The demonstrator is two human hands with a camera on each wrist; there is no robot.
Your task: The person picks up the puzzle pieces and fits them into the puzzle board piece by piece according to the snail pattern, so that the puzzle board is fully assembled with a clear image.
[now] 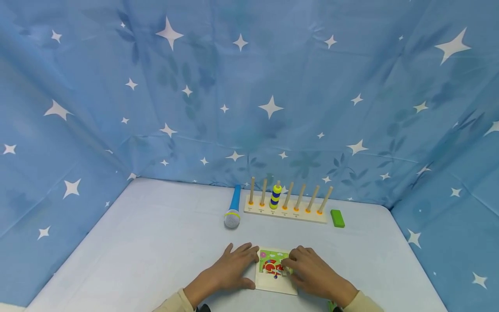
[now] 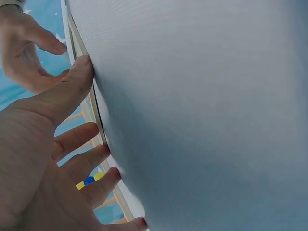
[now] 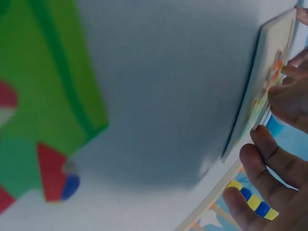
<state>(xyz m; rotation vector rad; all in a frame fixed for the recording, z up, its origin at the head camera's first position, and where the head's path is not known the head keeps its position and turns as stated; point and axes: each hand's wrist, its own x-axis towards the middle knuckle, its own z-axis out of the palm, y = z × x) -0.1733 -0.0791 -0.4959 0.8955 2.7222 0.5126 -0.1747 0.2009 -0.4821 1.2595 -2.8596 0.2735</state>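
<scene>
Left hand (image 1: 234, 266) spread, touching puzzle board (image 1: 273, 284) at 9 o'clock; right hand (image 1: 313, 274), half-curled, pinches puzzle piece (image 1: 287, 271) at 3.

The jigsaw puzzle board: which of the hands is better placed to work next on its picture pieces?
Probably the right hand: it reaches over the picture pieces on the jigsaw puzzle board. The left hand is at the board's left edge, so it seems better suited to steadying.

no legible words or numbers, a row of tiny dark labels (image 1: 273, 212) on the pale pegboard (image 1: 290, 212) beside the microphone (image 1: 234, 203), running from the end nearest the microphone, each too small to read
</scene>
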